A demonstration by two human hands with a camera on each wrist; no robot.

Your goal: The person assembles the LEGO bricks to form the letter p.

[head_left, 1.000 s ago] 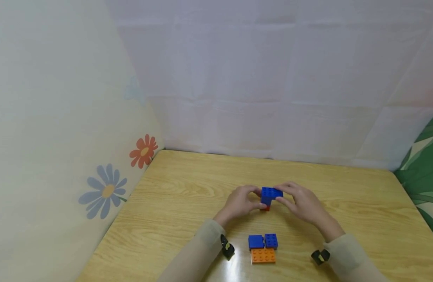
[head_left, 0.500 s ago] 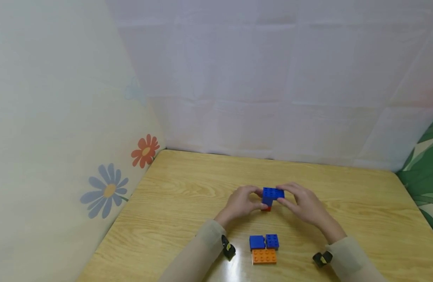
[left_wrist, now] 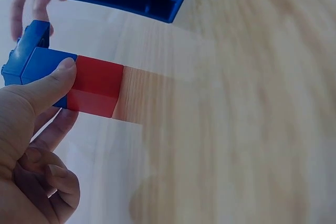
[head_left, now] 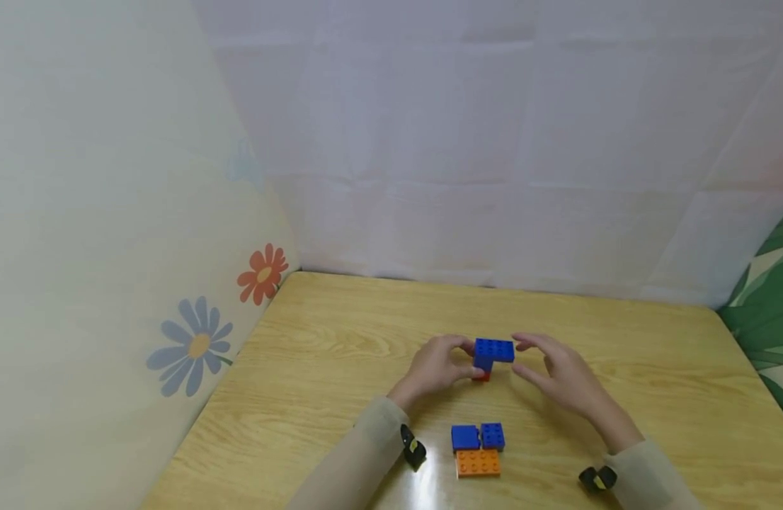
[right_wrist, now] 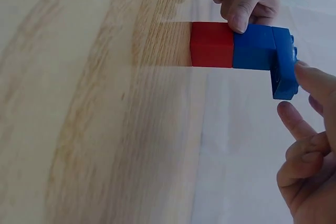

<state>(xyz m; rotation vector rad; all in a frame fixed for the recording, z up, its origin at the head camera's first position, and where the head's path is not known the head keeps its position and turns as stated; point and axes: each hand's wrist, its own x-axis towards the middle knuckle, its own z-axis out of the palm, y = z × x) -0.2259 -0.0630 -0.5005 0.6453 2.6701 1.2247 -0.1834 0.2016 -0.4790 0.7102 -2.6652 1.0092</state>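
Note:
A small tower of toy building bricks stands upright on the wooden table. Its base is a red brick (right_wrist: 211, 45), a blue brick (right_wrist: 254, 50) sits on that, and a longer blue brick (head_left: 494, 348) lies across the top, jutting out to the right. My left hand (head_left: 435, 365) pinches the tower from the left, thumb near the seam between red and blue. Just right of the overhanging end, my right hand (head_left: 562, 374) has its thumb and forefinger spread, with a gap to the brick in the head view.
Nearer me between the forearms lie two loose blue bricks, one on its side (head_left: 464, 438) and one studs up (head_left: 492, 435). An orange brick (head_left: 478, 463) lies against them. Papered walls border the table (head_left: 340, 319) at the left and back.
My right hand has let go of the top blue brick and drawn back a little to the right. My left hand keeps its grip on the tower, which stays in place.

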